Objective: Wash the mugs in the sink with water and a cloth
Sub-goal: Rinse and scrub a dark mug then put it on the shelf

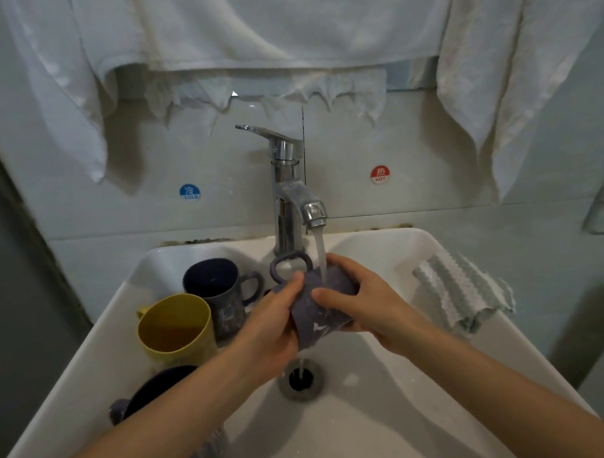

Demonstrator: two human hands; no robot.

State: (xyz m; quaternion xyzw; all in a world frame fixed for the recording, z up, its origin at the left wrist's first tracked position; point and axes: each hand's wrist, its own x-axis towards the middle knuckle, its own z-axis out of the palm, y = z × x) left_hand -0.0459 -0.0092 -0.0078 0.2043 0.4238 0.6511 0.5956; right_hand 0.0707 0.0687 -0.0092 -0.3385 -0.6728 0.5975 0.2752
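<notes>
Item, centre of frame: grey-violet mug, tipped on its side with its handle toward the upper left, held directly under the water that runs from the tap. Your left hand wraps its fingers round the mug's left side, and your right hand clasps the right side, thumb laid across the body, so both hands are closed on this one mug. Below it: the drain, taking the runoff. Left of centre, standing in the sink: a yellow mug, a dark blue mug just behind it, and a third dark mug partly hidden under your left forearm. Right of centre, on the sink's rim: the striped cloth, crumpled, apart from both hands. Upper frame: pale towels hanging above. Step in hand, by judgement: rinsing with bare hands. The next move likely calls for you to free your right hand, keep the left round the mug, and reach right for the cloth.
</notes>
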